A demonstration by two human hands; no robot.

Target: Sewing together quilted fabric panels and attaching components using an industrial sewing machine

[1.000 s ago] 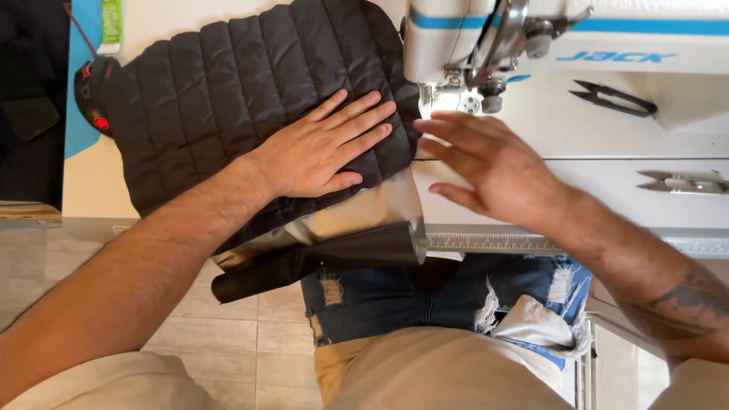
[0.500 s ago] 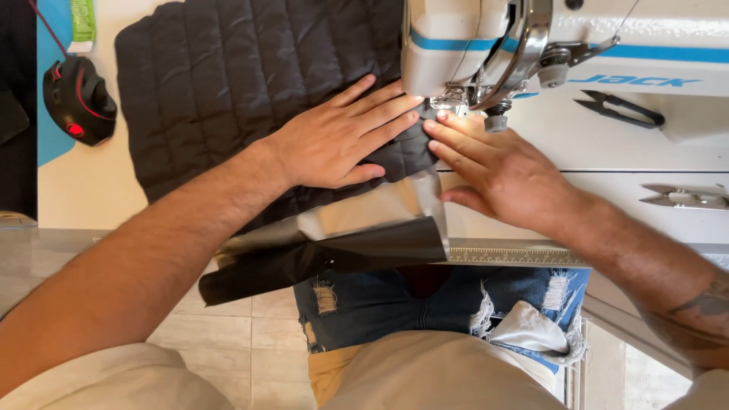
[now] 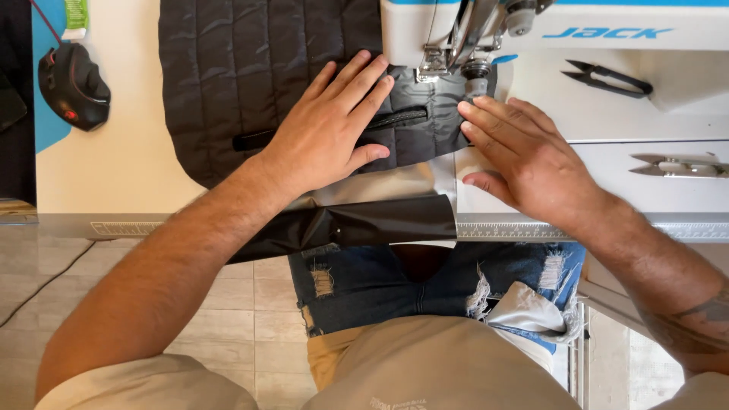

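A black quilted garment (image 3: 250, 68) lies flat on the sewing table, its lower right corner under the presser foot (image 3: 434, 70) of a white sewing machine (image 3: 562, 30). My left hand (image 3: 330, 129) presses flat on the quilted fabric, fingers spread, just left of the foot. Beside it, my right hand (image 3: 524, 156) rests flat at the fabric's right edge, fingertips on the cloth below the foot. A black zipper slit (image 3: 395, 119) runs between the two hands. A shiny black strip of fabric (image 3: 364, 226) hangs over the table's front edge.
Black thread snips (image 3: 607, 77) lie on the machine bed at the right, and silver snips (image 3: 676, 165) below them. A black device with a red cord (image 3: 74, 85) sits at the far left on the table. A ruler strip (image 3: 531, 228) runs along the front edge.
The quilted fabric and both hands have shifted toward the needle. My right hand has come down flat onto the fabric edge beside the presser foot.
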